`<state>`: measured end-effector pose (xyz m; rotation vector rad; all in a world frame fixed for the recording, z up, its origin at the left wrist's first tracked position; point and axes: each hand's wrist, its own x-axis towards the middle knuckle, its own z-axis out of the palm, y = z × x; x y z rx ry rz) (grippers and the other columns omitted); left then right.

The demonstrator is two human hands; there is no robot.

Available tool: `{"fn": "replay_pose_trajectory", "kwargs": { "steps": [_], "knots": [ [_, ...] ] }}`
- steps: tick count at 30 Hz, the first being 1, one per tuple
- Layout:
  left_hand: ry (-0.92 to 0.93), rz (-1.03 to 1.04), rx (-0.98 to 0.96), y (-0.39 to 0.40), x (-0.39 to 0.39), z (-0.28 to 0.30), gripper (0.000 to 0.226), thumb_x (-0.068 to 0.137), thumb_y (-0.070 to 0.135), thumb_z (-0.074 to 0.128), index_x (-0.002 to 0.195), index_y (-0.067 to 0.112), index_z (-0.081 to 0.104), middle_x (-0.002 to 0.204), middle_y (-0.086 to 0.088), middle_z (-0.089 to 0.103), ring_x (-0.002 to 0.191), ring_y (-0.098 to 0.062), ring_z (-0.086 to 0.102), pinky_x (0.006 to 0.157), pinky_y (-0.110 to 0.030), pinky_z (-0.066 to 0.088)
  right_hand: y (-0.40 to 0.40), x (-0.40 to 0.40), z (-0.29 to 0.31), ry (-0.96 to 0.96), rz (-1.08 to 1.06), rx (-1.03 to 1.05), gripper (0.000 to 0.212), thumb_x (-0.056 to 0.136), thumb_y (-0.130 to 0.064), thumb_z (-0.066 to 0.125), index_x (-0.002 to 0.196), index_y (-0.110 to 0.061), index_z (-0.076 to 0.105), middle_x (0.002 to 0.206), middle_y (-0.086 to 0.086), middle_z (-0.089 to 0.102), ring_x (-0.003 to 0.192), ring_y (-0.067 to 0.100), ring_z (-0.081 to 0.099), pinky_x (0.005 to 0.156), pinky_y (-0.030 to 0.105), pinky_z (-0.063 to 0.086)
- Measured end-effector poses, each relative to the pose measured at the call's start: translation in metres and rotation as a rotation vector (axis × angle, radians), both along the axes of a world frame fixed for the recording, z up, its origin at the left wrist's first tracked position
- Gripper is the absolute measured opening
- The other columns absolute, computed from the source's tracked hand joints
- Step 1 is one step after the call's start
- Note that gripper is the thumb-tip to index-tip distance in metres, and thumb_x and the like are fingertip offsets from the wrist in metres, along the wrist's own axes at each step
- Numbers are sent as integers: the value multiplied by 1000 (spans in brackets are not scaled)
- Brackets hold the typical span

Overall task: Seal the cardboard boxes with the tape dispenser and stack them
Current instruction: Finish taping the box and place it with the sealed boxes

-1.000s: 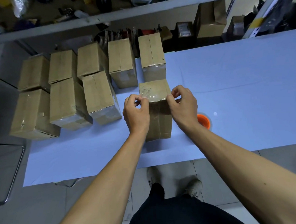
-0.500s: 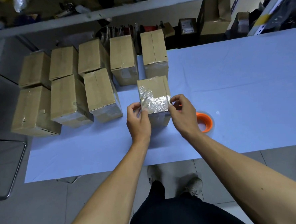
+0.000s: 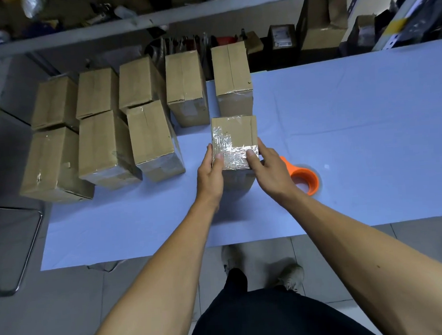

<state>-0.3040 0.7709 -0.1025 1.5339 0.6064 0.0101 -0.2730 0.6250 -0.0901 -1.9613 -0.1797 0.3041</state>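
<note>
A small cardboard box stands upright on the pale blue table, its top shiny with clear tape. My left hand grips its left side, thumb lying on the taped top. My right hand grips its right side, its thumb on the tape as well. The orange tape dispenser lies on the table just right of my right wrist, partly hidden by it. Several sealed boxes stand in rows at the table's left end, and another one stands directly behind the held box.
A metal shelf rail with clutter runs across the top. More boxes and bags sit behind the table. The table's front edge is near my legs, and a chair frame stands at the left on the tiled floor.
Both hands slid from pinching the tape at the box's top edge down onto its sides, thumbs now on top. The box's taped top now faces up towards me.
</note>
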Motion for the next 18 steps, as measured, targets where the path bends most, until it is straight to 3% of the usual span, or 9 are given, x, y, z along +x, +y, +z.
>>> {"fn": "replay_pose_trajectory", "kwargs": {
  "steps": [2,4,6,8,10,12,15,18],
  "knots": [
    [14,21,-37,-3,-2,4,50,107,24,42,156,18,31,155,6,40,140,-8,41,114,-22,33,-3,-4,1,82,38,73,34,106,-40,42,139,-41,49,118,-22,64,112,6,60,102,35,47],
    [25,11,20,-5,-2,6,48,107,27,42,155,23,35,151,10,44,136,-8,44,111,-22,35,-8,-9,-1,134,92,109,42,100,-47,52,139,-55,40,131,-27,59,121,1,56,106,35,44],
    [46,18,52,-6,5,15,48,101,35,45,148,27,47,141,13,55,128,-10,51,106,-27,39,-11,-13,-1,108,112,101,62,92,-32,68,134,-63,35,131,-31,56,121,-4,54,100,28,45],
    [101,38,41,-6,16,29,43,96,42,46,134,27,60,129,8,65,119,-15,58,99,-32,47,-9,-9,5,14,52,75,72,85,-17,72,136,-56,39,126,-23,59,114,0,57,95,28,48],
    [142,59,-16,-1,24,46,33,101,43,45,119,25,66,117,4,69,110,-17,62,83,-31,49,-5,2,14,-29,-53,48,62,86,-25,71,140,-43,47,121,-8,60,108,8,60,94,35,52],
    [157,39,-79,4,24,57,41,102,53,41,120,26,66,115,7,70,104,-10,64,73,-26,46,-3,9,20,-37,-62,32,52,87,-40,67,137,-45,52,116,-5,62,105,9,61,92,36,53],
    [137,-46,-57,8,14,54,52,100,64,36,121,29,67,111,14,72,99,-1,66,72,-22,48,-2,9,20,-17,-50,-23,33,90,-48,62,123,-46,60,103,-14,67,98,9,64,84,35,54],
    [161,-105,-24,6,-3,29,39,101,51,48,122,23,66,114,5,73,102,-12,70,80,-29,55,-1,3,7,108,-118,-113,28,95,-51,58,116,-35,66,96,-14,71,85,5,64,77,32,52]
  ]
}}
